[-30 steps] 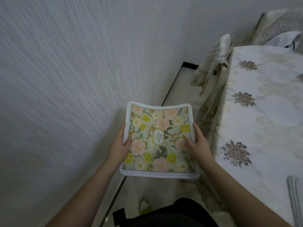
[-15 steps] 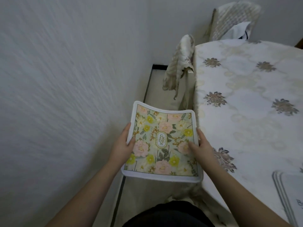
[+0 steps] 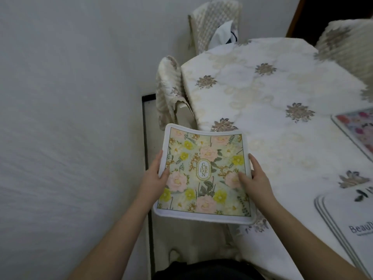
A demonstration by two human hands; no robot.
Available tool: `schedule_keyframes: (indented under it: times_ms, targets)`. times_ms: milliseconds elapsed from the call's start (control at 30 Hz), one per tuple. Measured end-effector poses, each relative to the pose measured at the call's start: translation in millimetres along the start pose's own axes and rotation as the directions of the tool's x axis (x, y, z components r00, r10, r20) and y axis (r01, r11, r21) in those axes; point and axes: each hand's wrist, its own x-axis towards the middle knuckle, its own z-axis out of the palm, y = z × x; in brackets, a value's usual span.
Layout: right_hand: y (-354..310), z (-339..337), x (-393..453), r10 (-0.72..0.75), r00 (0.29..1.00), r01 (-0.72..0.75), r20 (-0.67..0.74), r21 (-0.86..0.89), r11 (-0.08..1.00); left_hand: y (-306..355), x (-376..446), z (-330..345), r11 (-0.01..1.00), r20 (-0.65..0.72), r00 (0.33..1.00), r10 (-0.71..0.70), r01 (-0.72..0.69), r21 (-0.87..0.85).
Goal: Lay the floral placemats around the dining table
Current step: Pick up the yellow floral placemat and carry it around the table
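Note:
I hold a green floral placemat [image 3: 204, 174] with a white border and an oval label in its middle. My left hand [image 3: 154, 178] grips its left edge and my right hand [image 3: 255, 178] grips its right edge. The mat hangs in the air, its right part over the near left edge of the dining table [image 3: 272, 122], which wears a white cloth with brown flower motifs. A pink floral placemat [image 3: 357, 130] lies flat on the table at the right edge of the view. A stack of white mats [image 3: 347, 217] with printed lettering lies at the near right.
A white wall [image 3: 70, 118] stands close on my left, leaving a narrow strip of floor [image 3: 149, 126] beside the table. Fabric-covered chairs stand at the table's left side [image 3: 167, 91], at the far end [image 3: 214, 23] and at the far right [image 3: 347, 45].
The view has swung right, bringing more of the table and the pink placemat into sight. The mat in my hands has moved from beside the table to over its edge.

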Motion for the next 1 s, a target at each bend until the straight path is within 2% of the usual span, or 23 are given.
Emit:
schedule_keyframes:
  times_ms: [200,267,367,600,800,1000]
  targets:
    - [8.1,-13.8,8.8,0.106,0.979,-0.097,-0.173,0.06,0.993,19.6,72.2,26.7,0.989,0.156,0.98,0.123,-0.135,0.067]
    - [6.5,-13.2,10.2,0.123,0.965,-0.108,-0.231,0.078,0.991,22.8,97.3,35.0,0.977,0.207,0.961,0.183,-0.202,0.073]
    - [4.2,-6.0,8.1,0.184,0.923,-0.143,-0.338,0.142,0.979,29.8,135.1,45.7,0.968,0.329,0.923,0.2,-0.237,0.076]
    - [0.3,5.6,-15.2,0.295,0.787,-0.167,-0.542,0.272,0.948,52.2,195.8,78.3,0.909,0.536,0.785,0.311,-0.411,0.074]
    - [13.9,3.6,-50.9,0.393,0.654,-0.192,-0.646,0.361,0.913,81.3,194.7,123.5,0.844,0.689,0.63,0.358,-0.534,0.05]
    - [40.1,-11.5,-78.8,0.476,0.53,-0.2,-0.702,0.442,0.874,100.9,172.6,170.8,0.814,0.772,0.52,0.366,-0.58,0.005]
